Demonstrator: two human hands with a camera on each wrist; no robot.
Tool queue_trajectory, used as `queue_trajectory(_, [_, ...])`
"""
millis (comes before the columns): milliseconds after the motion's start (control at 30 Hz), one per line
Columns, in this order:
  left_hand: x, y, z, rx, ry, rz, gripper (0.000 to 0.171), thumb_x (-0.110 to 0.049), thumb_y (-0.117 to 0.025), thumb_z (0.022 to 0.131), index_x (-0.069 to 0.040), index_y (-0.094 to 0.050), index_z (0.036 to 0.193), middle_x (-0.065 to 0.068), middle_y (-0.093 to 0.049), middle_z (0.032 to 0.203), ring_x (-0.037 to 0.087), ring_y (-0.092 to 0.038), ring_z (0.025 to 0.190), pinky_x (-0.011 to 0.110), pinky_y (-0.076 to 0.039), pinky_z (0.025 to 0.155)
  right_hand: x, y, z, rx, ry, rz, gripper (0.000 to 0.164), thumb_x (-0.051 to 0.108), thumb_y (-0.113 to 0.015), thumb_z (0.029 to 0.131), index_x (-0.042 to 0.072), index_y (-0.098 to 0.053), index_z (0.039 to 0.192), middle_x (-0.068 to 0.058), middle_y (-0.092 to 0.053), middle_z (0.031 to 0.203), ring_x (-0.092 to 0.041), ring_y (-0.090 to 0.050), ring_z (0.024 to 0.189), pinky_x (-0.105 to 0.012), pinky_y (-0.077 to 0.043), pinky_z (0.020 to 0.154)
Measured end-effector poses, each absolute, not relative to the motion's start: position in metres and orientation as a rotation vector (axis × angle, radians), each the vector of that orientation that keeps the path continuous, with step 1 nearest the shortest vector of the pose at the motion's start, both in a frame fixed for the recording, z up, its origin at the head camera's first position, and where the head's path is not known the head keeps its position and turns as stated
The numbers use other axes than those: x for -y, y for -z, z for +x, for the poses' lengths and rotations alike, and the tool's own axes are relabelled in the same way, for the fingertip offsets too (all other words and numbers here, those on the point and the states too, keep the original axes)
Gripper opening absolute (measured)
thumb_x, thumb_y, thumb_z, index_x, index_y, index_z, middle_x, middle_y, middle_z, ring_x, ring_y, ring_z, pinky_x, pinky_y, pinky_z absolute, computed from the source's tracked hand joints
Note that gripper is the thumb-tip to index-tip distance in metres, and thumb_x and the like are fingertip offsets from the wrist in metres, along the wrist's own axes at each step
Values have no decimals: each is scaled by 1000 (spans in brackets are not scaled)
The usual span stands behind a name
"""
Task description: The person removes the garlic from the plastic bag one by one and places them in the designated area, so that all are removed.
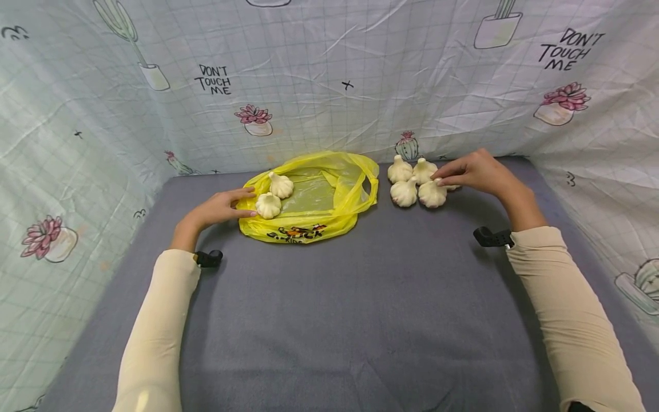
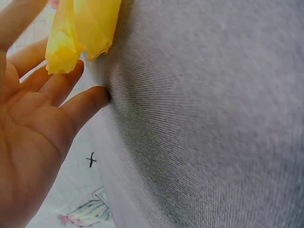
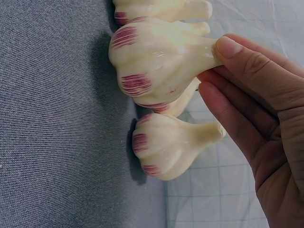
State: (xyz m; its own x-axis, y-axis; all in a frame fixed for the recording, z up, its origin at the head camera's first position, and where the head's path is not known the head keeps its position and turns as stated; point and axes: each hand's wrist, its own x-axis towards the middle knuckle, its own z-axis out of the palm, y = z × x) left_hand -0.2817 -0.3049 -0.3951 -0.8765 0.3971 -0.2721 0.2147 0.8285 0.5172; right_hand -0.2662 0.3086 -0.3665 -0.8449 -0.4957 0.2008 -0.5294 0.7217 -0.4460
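Note:
A yellow plastic bag (image 1: 329, 226) lies with its mouth spread open, and two garlic bulbs (image 1: 268, 205) rest at its left side. My left hand (image 1: 218, 207) is at the bag's left edge, its fingers extended against it; in the left wrist view yellow film (image 2: 92, 28) overlaps those fingers (image 2: 85, 107). To the right, my right hand (image 1: 476, 171) pinches the stem of a garlic bulb (image 1: 432, 194) between thumb and fingers. Purple streaks mark this held bulb (image 3: 152, 61) in the right wrist view. Another bulb (image 3: 166, 145) stands close beside it.
More garlic bulbs (image 1: 403, 193) cluster left of and behind the right hand. Grey cloth (image 1: 319, 320) covers the table. A printed fabric backdrop (image 1: 319, 86) rises directly behind the bag and garlic, and along both sides.

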Motion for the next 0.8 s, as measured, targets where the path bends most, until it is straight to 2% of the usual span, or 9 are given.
queue_trajectory(233, [305,396,-283,-2632,-696,445,78,-52,-69,94,-16,-41,158,3,-26,168,35,-16,155,62,-20,120,-307,369,-268,2861,-780,851,17,12,-82,86,13,-83,104,-6,-79,99,5,-57,67,-17,-42,57])
queue_trajectory(467, [304,397,-283,-2658,-730,451,72,-43,-69,97,-9,-45,155,6,-27,167,35,-16,155,60,-18,121,-307,371,-268,2868,-795,838,17,12,-82,86,13,-83,103,-6,-79,99,5,-60,70,-17,-44,58])
queue_trajectory(700, [301,397,-280,-2679,-742,448,69,-36,-70,97,-3,-46,153,12,-29,166,37,-16,154,60,-15,122,-305,372,-269,2876,-784,834,17,12,-81,87,12,-83,103,-6,-79,99,3,-57,67,-19,-43,58])
queue_trajectory(800, [302,397,-278,-2682,-751,424,69,-37,-71,97,-4,-46,153,11,-29,166,36,-16,155,59,-15,122,-304,373,-269,2870,-784,838,17,11,-81,87,13,-83,103,-5,-79,98,3,-57,68,-18,-43,58])
